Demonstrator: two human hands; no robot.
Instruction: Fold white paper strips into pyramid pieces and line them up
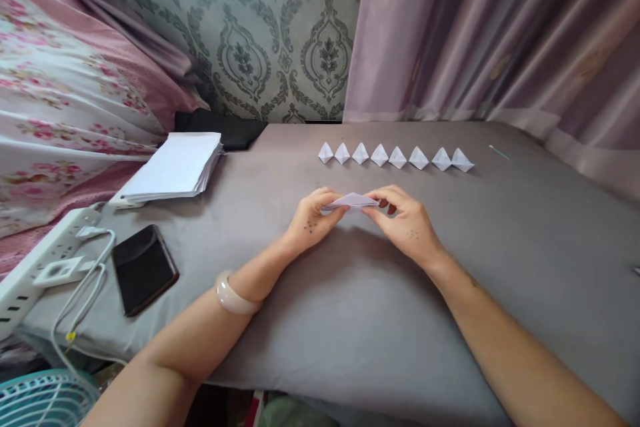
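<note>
A person's two bare hands gripped a piece of folded white paper above the middle of a grey-covered table, beyond the forearms. The fingers of the left hand pinched one end, and those of the right hand pinched the other, both thumbs on the near side. A pale bangle circled the left wrist.

Farther back, eight small pointed paper shapes stood in a row, near one another, with a thin stick lying past the row's right end. To the left, a stack of white paper rested near a black item whose nature could not be made out. Closer in, a dark-screened phone lay beside a white cable and a white power strip. Patterned wallpaper and a mauve curtain rose behind the table.
</note>
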